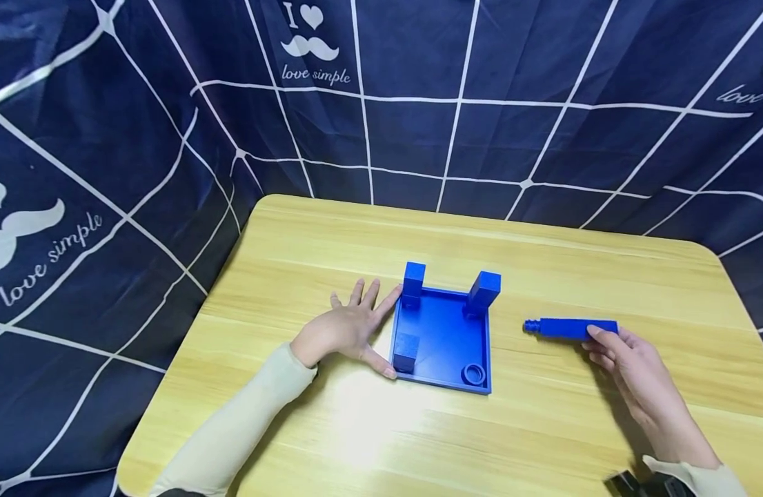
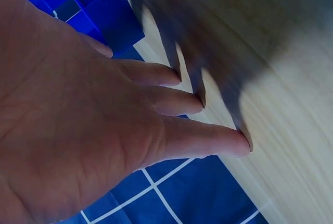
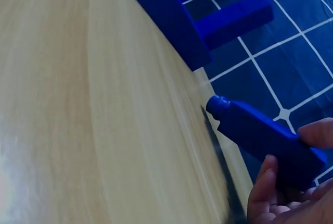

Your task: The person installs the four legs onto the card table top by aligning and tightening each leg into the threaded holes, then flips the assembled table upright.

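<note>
A square blue panel [image 1: 443,331] with a raised rim lies on the table, three block-shaped blue legs standing at its corners. Its near right corner carries a round blue socket [image 1: 474,374]. My left hand [image 1: 350,328] is spread flat-fingered along the panel's left side, thumb at the near left corner and index fingertip by the far left one. To the right of the panel, my right hand [image 1: 636,373] pinches a loose blue leg [image 1: 564,328] at its plain end. In the right wrist view, the threaded tip [image 3: 217,107] of that leg points toward the panel.
The light wooden table [image 1: 294,241] has rounded far corners. A dark blue cloth [image 1: 412,131] with white grid lines hangs behind it and along the left side. A black device [image 1: 651,484] sits at my right wrist.
</note>
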### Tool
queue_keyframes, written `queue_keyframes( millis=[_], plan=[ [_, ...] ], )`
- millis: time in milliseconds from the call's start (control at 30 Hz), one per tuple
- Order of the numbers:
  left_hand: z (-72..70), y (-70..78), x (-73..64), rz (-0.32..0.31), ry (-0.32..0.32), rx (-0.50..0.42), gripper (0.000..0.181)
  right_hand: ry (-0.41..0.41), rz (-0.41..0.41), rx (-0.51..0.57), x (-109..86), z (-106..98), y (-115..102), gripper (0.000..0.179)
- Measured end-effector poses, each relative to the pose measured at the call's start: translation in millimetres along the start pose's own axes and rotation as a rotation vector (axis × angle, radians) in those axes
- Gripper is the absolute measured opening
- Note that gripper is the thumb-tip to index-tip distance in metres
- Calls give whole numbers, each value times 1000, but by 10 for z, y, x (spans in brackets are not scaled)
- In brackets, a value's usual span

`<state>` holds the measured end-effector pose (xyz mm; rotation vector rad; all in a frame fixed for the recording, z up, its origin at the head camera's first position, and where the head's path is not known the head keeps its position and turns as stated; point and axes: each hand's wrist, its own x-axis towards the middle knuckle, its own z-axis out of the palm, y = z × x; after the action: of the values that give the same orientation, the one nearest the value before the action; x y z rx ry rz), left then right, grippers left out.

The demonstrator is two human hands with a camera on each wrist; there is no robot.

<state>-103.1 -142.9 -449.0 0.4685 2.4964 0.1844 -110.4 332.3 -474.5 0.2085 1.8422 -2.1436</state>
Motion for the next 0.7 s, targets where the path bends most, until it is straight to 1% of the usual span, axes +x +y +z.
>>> queue_keyframes(
  millis=[67, 133, 267, 433, 533, 700],
  plan=[
    [-4, -4, 1, 4, 2, 0, 155, -14, -22, 89, 4, 1, 6, 18],
    [-11, -4, 0, 12, 4, -4, 154, -19, -42, 154, 7, 4, 13, 21],
    [-34, 5, 1, 19, -4, -9, 154, -12, -61, 237, 12, 27, 11, 23],
    [-61, 20, -7, 21, -16, -42, 155, 22, -55, 326, 44, 89, -3, 19],
    [-63, 23, -23, 27, -22, -67, 156, 30, -46, 358, 55, 125, -2, 19],
    [-17, 11, -45, 59, -28, -66, 154, -1, -25, 395, 54, 153, 10, 26]
  ],
)
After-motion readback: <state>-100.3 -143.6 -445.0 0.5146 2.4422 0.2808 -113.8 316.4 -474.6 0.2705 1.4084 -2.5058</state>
